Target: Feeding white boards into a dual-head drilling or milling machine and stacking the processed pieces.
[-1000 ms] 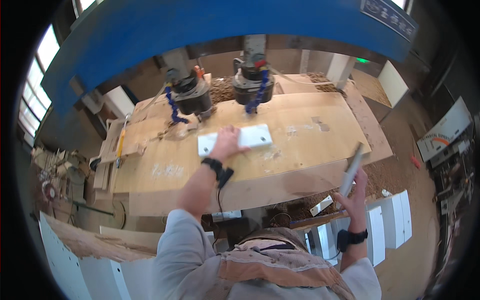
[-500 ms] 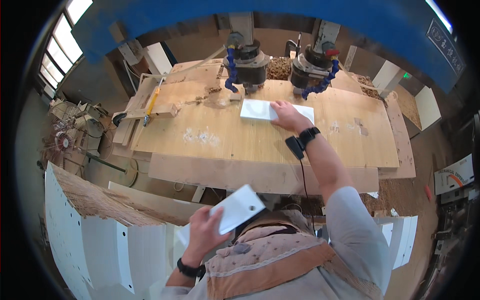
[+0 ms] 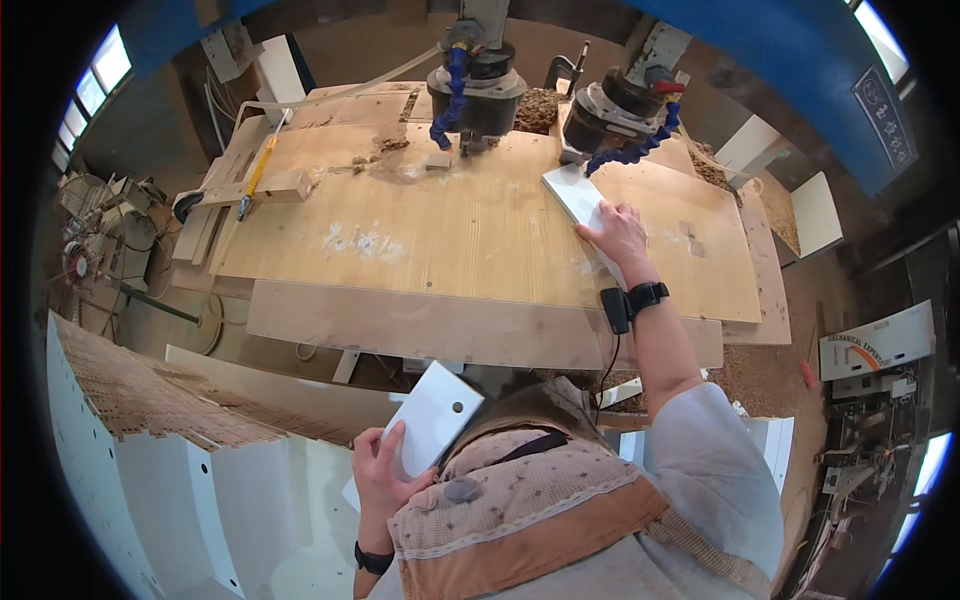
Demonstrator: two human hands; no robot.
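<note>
My left hand [image 3: 388, 475] grips a white board with a round hole [image 3: 432, 415] near its upper corner, held low in front of my apron. Out on the wooden worktable [image 3: 420, 235], my right hand [image 3: 620, 235] is closed on a second white board [image 3: 573, 195]. This board lies slanted, its far end close under the right machine head [image 3: 612, 115], which has a blue segmented hose. I cannot tell whether the two touch. The left machine head [image 3: 477, 95] stands over the table with a small wood block [image 3: 438, 161] beside it.
Stacked white panels [image 3: 260, 510] fill the lower left. On the table's left lie a yellow-handled tool [image 3: 258, 178] and a wooden bar [image 3: 285, 187]. Wood chips [image 3: 537, 110] gather between the machine heads. A fan [image 3: 80, 260] stands at far left, a white machine cover [image 3: 877, 342] at right.
My right hand has turned its board from lying crosswise to slanting, far end toward the right machine head. My left hand still holds its board, now tilted more upright. The view has shifted.
</note>
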